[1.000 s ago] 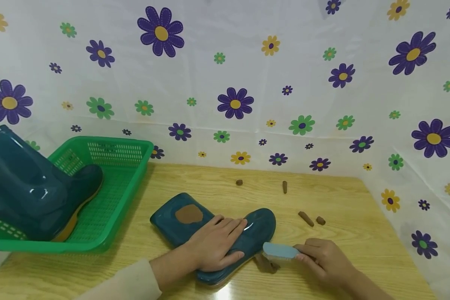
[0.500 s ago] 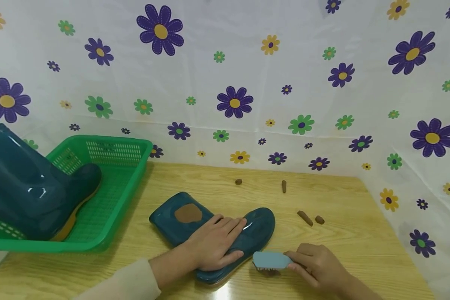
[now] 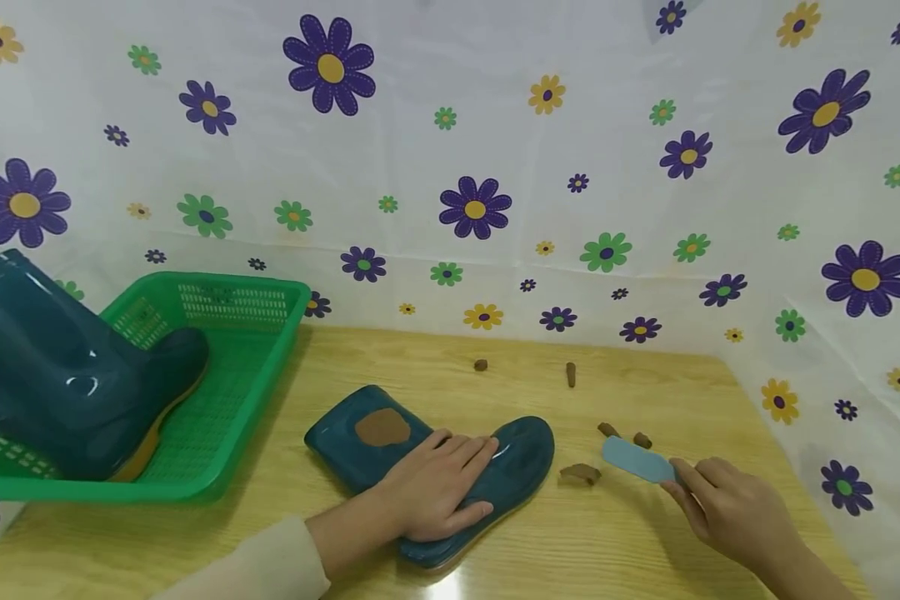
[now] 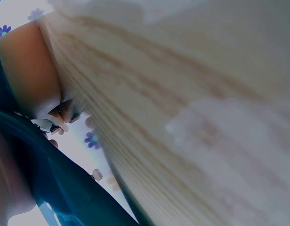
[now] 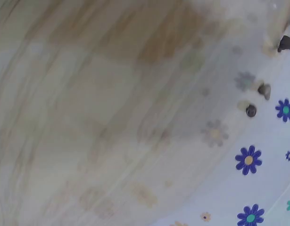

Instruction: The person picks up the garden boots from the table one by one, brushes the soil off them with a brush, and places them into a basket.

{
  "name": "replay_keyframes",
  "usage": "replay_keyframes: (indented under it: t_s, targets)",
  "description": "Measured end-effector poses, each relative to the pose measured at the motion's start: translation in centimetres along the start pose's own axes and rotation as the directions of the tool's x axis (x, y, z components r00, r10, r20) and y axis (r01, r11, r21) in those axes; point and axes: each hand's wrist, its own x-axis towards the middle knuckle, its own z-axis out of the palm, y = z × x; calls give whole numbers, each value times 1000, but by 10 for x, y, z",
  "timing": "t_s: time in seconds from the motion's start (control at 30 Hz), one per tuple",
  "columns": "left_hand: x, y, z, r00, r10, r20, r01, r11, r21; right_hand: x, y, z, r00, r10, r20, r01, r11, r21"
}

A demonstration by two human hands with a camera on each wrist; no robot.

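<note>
A glossy teal rubber boot (image 3: 528,450) lies on its side on the wood-grain table, with a brown patch (image 3: 382,427) on its shaft. My left hand (image 3: 446,492) rests flat across its middle, fingers straight. The boot (image 4: 74,188) crosses the lower left of the left wrist view. To the right, my right hand (image 3: 735,504) pinches the handle of a light blue brush (image 3: 637,460), whose bristles are hidden beneath. Just past the toe lies a curled brown piece (image 3: 581,473), left of the brush head. The right hand is out of sight in the right wrist view.
A green plastic basket (image 3: 294,292) stands at the left with a second teal boot (image 3: 82,375) in it. Small brown lumps lie near the back (image 3: 481,365) and beyond the brush (image 3: 642,440). A flowered white sheet (image 3: 390,150) hangs behind the table (image 3: 390,354).
The brush has moved away from the boot's sole, to the right and farther back. The curled brown piece has shifted from beside the sole to past the toe. My left hand stays on the boot.
</note>
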Motion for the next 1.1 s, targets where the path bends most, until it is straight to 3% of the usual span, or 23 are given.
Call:
replay_keyframes:
  t_s: [0.13,0.27,0.43,0.57,0.73,0.87,1.0,1.1]
  targets:
    - [2,2,0,1000,-17,18,17,1000,-7,-4,8,-3,997,46,54,-44,999,-30]
    - [1,1,-9,1000,-23,5,23,1000,-6,-5,4,9,998,59,22,-58,998,-32]
    - [-9,-10,-34,996,-80,-45,79,997,-23,-7,-2,21,997,80,10,-80,997,-11]
    - [-26,-32,-60,976,-187,-107,189,982,3,-7,-5,26,996,88,20,-88,996,5]
    - [-45,-66,-82,923,-351,-158,359,933,27,-7,-10,30,994,110,27,-110,994,21]
    - [-52,-90,-86,865,-489,-112,496,867,51,-5,-12,36,997,77,6,-77,995,55]
    - [-53,-107,-84,807,-589,51,585,808,70,-1,-14,40,1000,-1,-3,1,996,89]
    - [-50,-115,-80,761,-610,221,623,782,9,0,-16,41,1000,-18,1,18,996,92]
